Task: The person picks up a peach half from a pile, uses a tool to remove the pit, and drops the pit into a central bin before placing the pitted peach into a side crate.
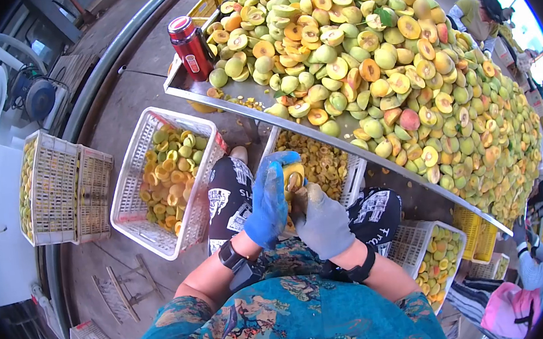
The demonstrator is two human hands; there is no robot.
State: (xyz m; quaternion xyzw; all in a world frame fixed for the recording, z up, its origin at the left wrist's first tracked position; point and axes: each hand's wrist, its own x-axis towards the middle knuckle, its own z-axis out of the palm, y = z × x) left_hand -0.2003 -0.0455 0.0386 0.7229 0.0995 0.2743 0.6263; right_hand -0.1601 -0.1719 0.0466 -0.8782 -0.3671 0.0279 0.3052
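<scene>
My left hand (268,199), in a blue glove, is closed around a yellow peach half (293,172) in front of my lap. Against the lower side of that fruit, my right hand (324,224), in a grey glove, is closed with its thumb pointing up. Something brownish shows between its fingers, too covered to make out. Just beyond both hands, between my knees, a white crate (357,177) holds many small yellow-brown fruit pieces (316,162). A large heap of whole and halved green-yellow peaches (366,62) lies on the metal-edged table (266,114) ahead.
A red thermos (191,50) stands at the table's left corner. To my left is a white crate (127,203) of peach halves, with stacked crates (51,190) farther out. Another filled crate (415,237) and a yellow crate (477,234) sit at right. Other people (476,16) are beyond the heap.
</scene>
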